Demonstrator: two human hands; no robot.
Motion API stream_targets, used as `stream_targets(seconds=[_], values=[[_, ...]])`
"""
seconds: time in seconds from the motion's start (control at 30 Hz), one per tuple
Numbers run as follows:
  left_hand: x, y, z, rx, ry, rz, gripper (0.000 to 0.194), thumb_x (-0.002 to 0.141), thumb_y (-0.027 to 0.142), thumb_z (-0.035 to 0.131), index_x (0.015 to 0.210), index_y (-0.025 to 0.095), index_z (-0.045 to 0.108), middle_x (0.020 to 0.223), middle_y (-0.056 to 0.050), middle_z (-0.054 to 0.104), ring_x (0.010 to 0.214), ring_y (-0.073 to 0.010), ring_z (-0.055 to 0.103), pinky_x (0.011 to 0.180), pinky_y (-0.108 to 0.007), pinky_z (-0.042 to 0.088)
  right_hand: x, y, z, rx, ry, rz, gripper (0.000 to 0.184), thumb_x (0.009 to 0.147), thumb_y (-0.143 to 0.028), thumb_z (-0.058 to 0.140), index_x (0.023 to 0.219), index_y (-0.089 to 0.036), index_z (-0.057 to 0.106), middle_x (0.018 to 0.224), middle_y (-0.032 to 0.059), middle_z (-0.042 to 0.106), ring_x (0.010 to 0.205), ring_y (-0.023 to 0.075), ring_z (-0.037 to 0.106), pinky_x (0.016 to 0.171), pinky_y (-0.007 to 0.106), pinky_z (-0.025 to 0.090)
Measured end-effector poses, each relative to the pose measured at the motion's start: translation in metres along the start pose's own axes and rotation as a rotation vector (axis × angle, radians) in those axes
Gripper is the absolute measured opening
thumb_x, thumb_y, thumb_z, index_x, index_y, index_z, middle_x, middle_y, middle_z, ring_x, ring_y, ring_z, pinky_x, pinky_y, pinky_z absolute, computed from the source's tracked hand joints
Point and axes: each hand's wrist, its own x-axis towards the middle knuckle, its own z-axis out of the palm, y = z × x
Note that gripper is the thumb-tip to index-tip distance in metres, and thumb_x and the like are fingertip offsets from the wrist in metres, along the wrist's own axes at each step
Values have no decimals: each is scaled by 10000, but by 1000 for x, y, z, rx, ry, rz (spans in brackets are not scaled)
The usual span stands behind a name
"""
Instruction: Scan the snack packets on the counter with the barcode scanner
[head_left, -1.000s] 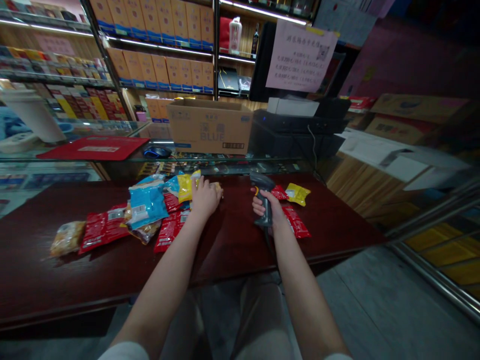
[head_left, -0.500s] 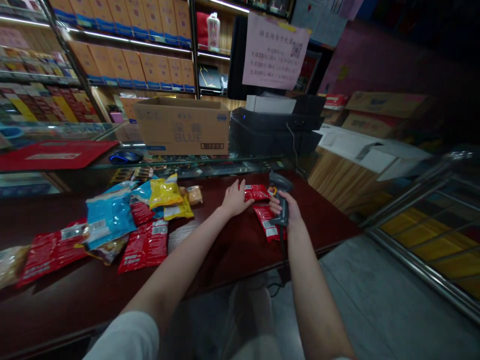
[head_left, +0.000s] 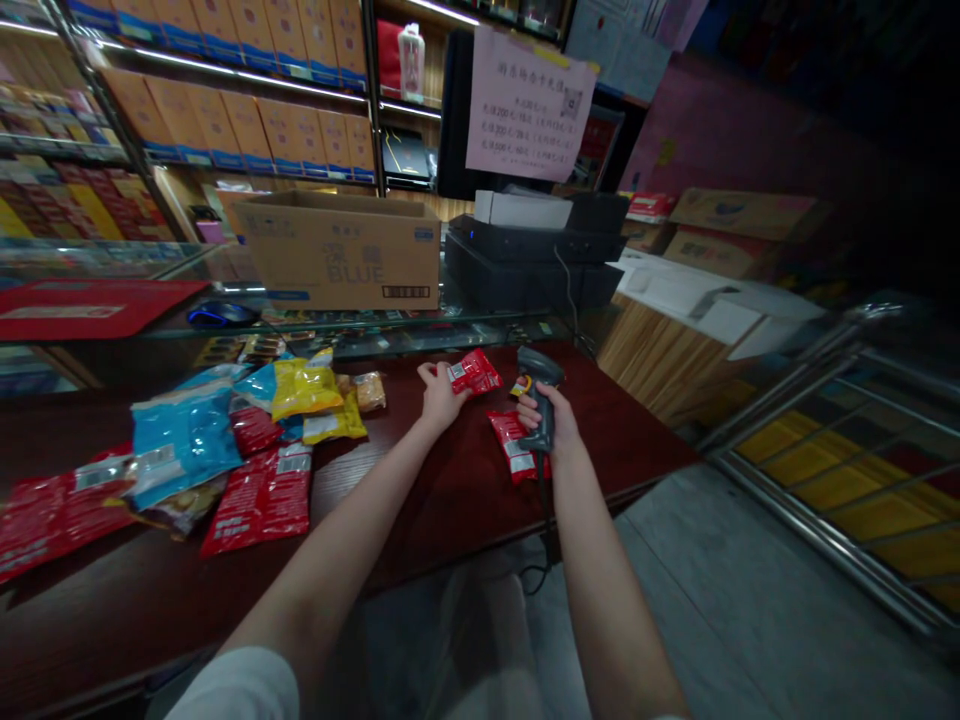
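My left hand [head_left: 441, 398] grips one end of a small red snack bag [head_left: 475, 372], whose far end points right. In my right hand [head_left: 553, 418] is a dark handheld barcode scanner [head_left: 541, 388], held by its handle with the head up; its cord hangs down past the table edge. Beneath the scanner lies another red snack bag [head_left: 510, 440], partly covered by it. A small yellow packet [head_left: 519, 386] shows beside the scanner, mostly hidden. To the left is a pile with a blue bag [head_left: 186, 440], yellow bags [head_left: 304, 388] and larger red bags [head_left: 262, 495].
Behind the dark red table [head_left: 420, 500] runs a glass counter with an open cardboard box [head_left: 341, 250], a blue-lit mouse [head_left: 223, 315] and black machines [head_left: 532, 255]. A metal railing [head_left: 817, 530] stands at the right. Shelves of orange boxes [head_left: 274, 130] line the back.
My left hand has closed on the small red bag, lifting and shifting it left, away from the scanner. My right hand still holds the scanner. The view has turned slightly right.
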Motion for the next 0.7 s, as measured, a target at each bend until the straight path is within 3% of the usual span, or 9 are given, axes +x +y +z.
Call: stream_targets(seconds=[0.07,0.2,0.37,0.53,0.7], values=[[-2,-6,-16,-109,66,16,567,686,157,794,1162,196,489,1306,-131,386,1173,-260,584,999,-431,492,-3,0,1,-15,-2,-31,233,794,-340,660,965,-200,585,558,-92,370,392,62,277,347,175,263],[-10,-20,-63,-185,91,147,554,729,89,707,1213,207,465,1151,-84,567,1101,-233,607,1009,-432,484,-7,0,9,-76,-18,-60,272,767,-345,689,971,-194,592,551,-92,406,388,52,279,353,164,249],[-29,-42,-115,-87,162,251,604,740,81,669,1292,175,443,1225,-121,590,1177,-255,583,1060,-437,450,-7,24,54,-196,-121,-3,339,758,-362,720,1017,-180,599,553,-87,471,381,53,332,356,176,268],[-50,-58,-127,-43,240,266,562,855,243,643,1350,125,402,1310,-191,541,1259,-286,541,1121,-465,393,0,68,105,-187,-239,97,340,775,-373,712,1017,-169,588,545,-89,470,367,50,342,351,178,257],[-51,-61,-123,-19,249,247,498,928,234,524,1400,157,385,1372,-193,499,1334,-291,483,1132,-485,381,4,87,112,-156,-243,142,349,754,-383,734,980,-151,605,540,-80,484,367,40,335,348,172,248]])
